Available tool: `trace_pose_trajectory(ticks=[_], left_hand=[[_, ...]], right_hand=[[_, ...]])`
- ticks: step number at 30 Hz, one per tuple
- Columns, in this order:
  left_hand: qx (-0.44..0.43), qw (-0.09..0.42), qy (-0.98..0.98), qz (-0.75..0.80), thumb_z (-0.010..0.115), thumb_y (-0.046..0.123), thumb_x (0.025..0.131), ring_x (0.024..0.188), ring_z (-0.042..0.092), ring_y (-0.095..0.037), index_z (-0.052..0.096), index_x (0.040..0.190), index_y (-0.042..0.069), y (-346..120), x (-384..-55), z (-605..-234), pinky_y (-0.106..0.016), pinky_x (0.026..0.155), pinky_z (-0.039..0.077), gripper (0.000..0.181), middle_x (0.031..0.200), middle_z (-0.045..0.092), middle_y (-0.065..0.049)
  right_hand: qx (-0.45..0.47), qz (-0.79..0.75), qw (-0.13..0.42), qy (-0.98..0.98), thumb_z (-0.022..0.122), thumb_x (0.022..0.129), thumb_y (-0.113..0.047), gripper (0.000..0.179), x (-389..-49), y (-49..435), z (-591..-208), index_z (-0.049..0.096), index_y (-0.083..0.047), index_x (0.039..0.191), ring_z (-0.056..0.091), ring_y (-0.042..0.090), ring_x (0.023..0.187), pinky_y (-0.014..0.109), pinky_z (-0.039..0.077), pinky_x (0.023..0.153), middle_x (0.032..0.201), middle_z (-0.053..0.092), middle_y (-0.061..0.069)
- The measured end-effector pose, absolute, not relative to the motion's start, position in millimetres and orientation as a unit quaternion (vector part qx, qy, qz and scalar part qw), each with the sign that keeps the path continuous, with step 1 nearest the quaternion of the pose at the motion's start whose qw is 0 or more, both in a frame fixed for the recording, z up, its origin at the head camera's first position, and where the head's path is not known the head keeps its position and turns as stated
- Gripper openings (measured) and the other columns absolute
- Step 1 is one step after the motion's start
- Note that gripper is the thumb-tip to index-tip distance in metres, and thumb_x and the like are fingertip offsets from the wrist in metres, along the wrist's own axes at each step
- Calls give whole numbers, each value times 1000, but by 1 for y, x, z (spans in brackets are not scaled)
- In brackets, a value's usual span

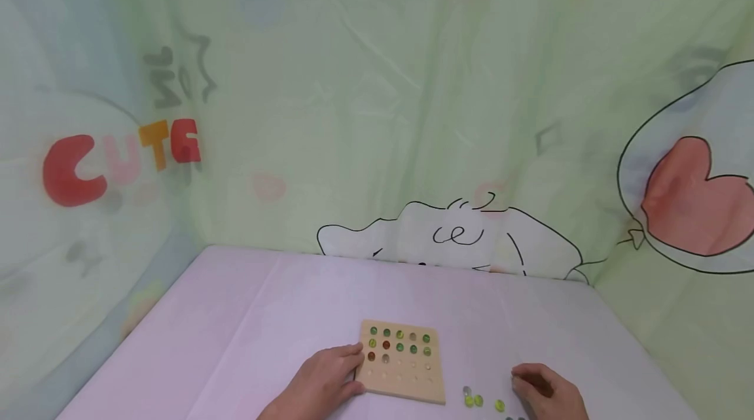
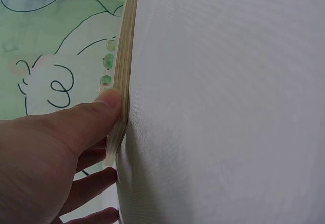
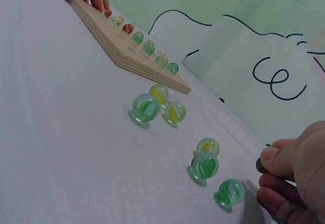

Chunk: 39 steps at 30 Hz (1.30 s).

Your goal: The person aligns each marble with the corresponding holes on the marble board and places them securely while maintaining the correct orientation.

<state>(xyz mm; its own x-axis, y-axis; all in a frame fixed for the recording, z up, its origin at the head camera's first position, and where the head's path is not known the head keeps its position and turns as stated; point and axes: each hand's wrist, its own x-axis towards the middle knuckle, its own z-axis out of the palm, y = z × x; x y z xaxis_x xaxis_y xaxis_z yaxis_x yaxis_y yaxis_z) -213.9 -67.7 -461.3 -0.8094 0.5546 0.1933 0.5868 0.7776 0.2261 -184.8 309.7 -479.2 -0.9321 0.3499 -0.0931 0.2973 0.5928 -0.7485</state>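
A square wooden board (image 1: 406, 377) with rows of round hollows lies on the table; marbles (image 1: 400, 347) fill its far two rows and the left of the third. My left hand (image 1: 326, 377) holds the board at its near left corner, with the thumb against the edge in the left wrist view. To the right of the board, my right hand (image 1: 550, 394) pinches a small dark marble (image 3: 261, 166) between thumb and fingers, mostly hidden by them. Loose green marbles (image 3: 205, 165) and yellow-streaked marbles (image 3: 175, 112) lie between the board and this hand.
A pale cloth covers the table (image 1: 265, 315). Printed curtains (image 1: 353, 112) hang behind it and along both sides. Two loose marbles are cut off by the bottom edge of the head view.
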Motion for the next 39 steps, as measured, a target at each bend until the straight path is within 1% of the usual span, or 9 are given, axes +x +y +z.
trace_pose_trajectory(ticks=[7, 12, 19, 22, 25, 28, 32, 35, 39], left_hand=[[-301, 50, -940, -149, 63, 43, 77, 113, 54, -13, 58, 117, 17, -67, -215, -460, -30, 90, 48, 49, 127, 55, -1], [-305, 56, -939, -147, 62, 44, 77, 114, 53, -13, 58, 117, 17, -67, -215, -460, -30, 90, 48, 49, 127, 54, -1], [-301, 49, -940, -151, 63, 43, 77, 114, 53, -13, 59, 116, 17, -68, -215, -459, -30, 90, 48, 48, 127, 55, -1], [-295, 41, -943, -151, 63, 44, 77, 114, 53, -13, 58, 117, 17, -68, -215, -459, -30, 90, 48, 49, 127, 54, 0], [-292, 35, -944, -152, 63, 44, 77, 114, 53, -14, 58, 117, 17, -67, -215, -459, -31, 90, 48, 48, 128, 54, 0], [-292, 31, -944, -151, 63, 44, 77, 114, 53, -13, 58, 116, 18, -67, -216, -459, -31, 90, 48, 48, 128, 54, 0], [-290, 26, -945, -149, 62, 45, 76, 115, 53, -13, 58, 117, 19, -67, -216, -458, -31, 90, 48, 48, 128, 53, 1], [-289, 24, -945, -150, 62, 45, 76, 115, 52, -13, 57, 117, 19, -67, -216, -458, -31, 91, 48, 48, 128, 53, 1], [-288, 26, -945, -150, 62, 45, 76, 115, 53, -13, 57, 117, 19, -67, -215, -458, -31, 91, 47, 49, 128, 53, 0]], right_hand=[[-182, 409, 40, -893, 63, 81, -36, 32, -188, 301, -476, 63, -12, 102, 57, 12, 81, 27, 49, 69, 95, 66, 1], [-182, 423, 43, -887, 63, 81, -37, 35, -189, 296, -475, 63, -11, 103, 58, 11, 82, 29, 50, 72, 97, 67, 1], [-188, 457, 51, -868, 66, 80, -33, 32, -191, 287, -471, 63, -10, 102, 60, 12, 79, 23, 51, 66, 97, 68, 3], [-186, 466, 47, -864, 66, 79, -35, 35, -192, 284, -469, 63, -9, 102, 61, 12, 81, 27, 52, 69, 97, 68, 3], [-182, 469, 43, -863, 65, 80, -35, 34, -193, 279, -466, 63, -9, 102, 61, 13, 83, 29, 52, 72, 98, 68, 3], [-175, 466, 45, -866, 63, 82, -31, 28, -194, 274, -463, 64, -9, 101, 61, 13, 84, 30, 53, 72, 98, 68, 3], [-165, 469, 43, -867, 61, 85, -22, 20, -196, 266, -461, 65, -9, 100, 60, 14, 83, 26, 53, 69, 97, 67, 3], [-157, 479, 41, -863, 60, 85, -19, 17, -198, 261, -460, 65, -9, 99, 61, 13, 83, 25, 53, 68, 96, 67, 3], [-149, 494, 38, -856, 62, 84, -20, 18, -200, 253, -459, 66, -10, 98, 62, 13, 82, 26, 53, 69, 95, 68, 3]])
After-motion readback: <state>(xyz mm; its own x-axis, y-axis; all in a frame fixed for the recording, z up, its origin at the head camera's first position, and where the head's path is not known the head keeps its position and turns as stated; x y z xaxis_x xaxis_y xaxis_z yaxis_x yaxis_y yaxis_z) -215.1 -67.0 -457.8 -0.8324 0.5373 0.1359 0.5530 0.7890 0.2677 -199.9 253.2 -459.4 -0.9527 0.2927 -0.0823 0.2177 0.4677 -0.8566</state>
